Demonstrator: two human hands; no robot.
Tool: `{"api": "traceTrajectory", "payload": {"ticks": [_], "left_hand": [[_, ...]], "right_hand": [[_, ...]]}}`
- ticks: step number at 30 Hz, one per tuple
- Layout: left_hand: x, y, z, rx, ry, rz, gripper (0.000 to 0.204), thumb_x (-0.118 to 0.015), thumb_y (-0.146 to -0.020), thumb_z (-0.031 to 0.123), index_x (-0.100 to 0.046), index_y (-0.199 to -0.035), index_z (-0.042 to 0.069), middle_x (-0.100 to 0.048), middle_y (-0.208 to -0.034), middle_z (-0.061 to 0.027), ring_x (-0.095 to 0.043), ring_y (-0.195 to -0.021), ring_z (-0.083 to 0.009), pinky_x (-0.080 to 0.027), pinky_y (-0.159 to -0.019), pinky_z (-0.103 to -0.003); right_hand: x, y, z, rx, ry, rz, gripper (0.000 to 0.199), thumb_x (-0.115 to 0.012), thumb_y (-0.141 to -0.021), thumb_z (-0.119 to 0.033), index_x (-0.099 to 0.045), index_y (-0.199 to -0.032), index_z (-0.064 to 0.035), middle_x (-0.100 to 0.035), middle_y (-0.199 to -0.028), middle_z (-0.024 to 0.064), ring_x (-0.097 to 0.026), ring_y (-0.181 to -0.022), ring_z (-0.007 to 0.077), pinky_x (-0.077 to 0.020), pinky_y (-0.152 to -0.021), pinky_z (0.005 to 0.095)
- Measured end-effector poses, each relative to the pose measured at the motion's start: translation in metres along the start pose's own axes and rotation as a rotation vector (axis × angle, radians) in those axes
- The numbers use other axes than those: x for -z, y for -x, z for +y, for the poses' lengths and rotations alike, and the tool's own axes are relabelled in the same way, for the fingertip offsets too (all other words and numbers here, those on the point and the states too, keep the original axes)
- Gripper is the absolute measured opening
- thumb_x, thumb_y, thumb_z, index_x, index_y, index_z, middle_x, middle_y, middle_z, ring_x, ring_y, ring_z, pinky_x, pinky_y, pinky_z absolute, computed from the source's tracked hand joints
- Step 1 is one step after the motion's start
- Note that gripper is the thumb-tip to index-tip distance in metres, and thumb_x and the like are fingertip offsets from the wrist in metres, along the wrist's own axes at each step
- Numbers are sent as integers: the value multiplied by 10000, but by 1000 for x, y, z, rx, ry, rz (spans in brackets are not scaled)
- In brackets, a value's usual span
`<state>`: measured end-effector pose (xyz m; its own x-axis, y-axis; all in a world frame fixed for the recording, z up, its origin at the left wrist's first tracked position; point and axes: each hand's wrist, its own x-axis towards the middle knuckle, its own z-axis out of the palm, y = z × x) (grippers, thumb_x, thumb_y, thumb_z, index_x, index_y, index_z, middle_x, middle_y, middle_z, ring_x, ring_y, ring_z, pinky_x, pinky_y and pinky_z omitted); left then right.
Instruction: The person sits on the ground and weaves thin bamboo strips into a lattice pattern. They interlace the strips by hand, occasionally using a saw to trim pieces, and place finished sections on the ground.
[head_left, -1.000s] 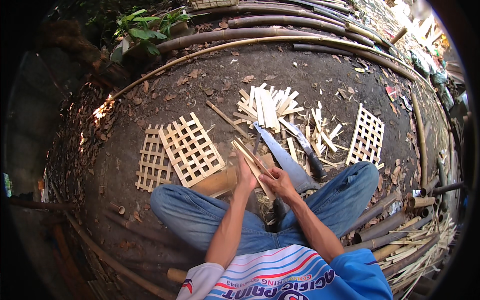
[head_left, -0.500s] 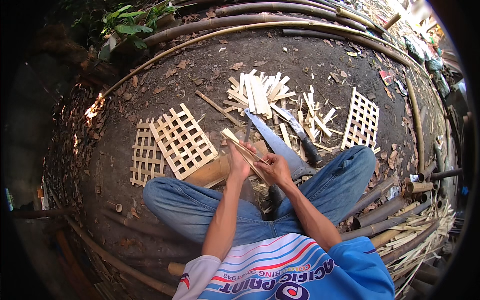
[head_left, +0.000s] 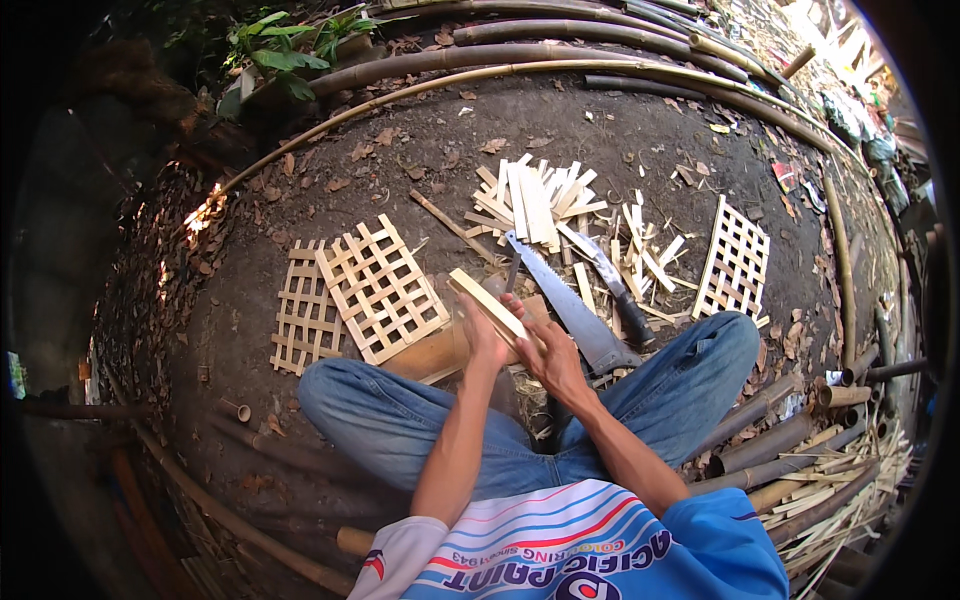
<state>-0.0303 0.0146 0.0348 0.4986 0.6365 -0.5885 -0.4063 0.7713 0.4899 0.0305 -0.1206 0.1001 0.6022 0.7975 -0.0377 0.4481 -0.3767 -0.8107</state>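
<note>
Between my hands lies a small stack of pale bamboo strips (head_left: 492,303), slanting from upper left to lower right. My left hand (head_left: 484,338) is closed round its upper-left part. My right hand (head_left: 550,352) grips the lower-right end, thumb and fingers on either side. How many strips are in the stack I cannot tell. Below my hands a thick bamboo piece (head_left: 428,346) lies on the ground. Just right of them rest a handsaw (head_left: 570,305) and a knife with a dark handle (head_left: 632,318).
Two woven bamboo lattices (head_left: 385,290) overlap at the left; another lattice (head_left: 735,262) lies right. Loose strips (head_left: 535,205) are piled ahead, beside a thin stick (head_left: 455,228). Bamboo poles (head_left: 480,72) border the far side, and cut bamboo tubes (head_left: 765,430) lie by my right knee.
My right hand has turned and closed further over the lower end of the strips, which now sit evenly stacked. The whole view has shifted slightly.
</note>
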Motion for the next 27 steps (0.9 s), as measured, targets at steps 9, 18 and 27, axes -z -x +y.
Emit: {"api": "traceTrajectory", "payload": {"ticks": [9,18,27], "left_hand": [[-4,2,-4,-27,-32,57,612,-254,-961,671,-457,-1041,99,-559,-788,-89,-592,-708,-267,-533,-649,-387],[-5,7,1,-18,43,-37,543,-310,-970,647,-446,-952,121,-425,-657,-27,-440,-535,-163,-375,-474,-283],[-34,33,0,126,-332,-240,545,-364,-977,616,-498,-926,91,-364,-581,28,-333,-411,-53,-248,-364,-198]], "right_hand": [[4,8,-2,-68,57,-41,430,-764,-800,-289,-676,-1188,-126,-580,-939,163,-606,-811,343,-480,-714,444],[4,9,-2,-98,128,-100,429,-742,-805,-404,-704,-1152,-154,-579,-875,138,-614,-801,316,-479,-683,421],[28,-39,13,-45,-206,210,356,-759,-802,-268,-689,-1054,-27,-608,-861,111,-604,-759,216,-492,-697,341]]}}
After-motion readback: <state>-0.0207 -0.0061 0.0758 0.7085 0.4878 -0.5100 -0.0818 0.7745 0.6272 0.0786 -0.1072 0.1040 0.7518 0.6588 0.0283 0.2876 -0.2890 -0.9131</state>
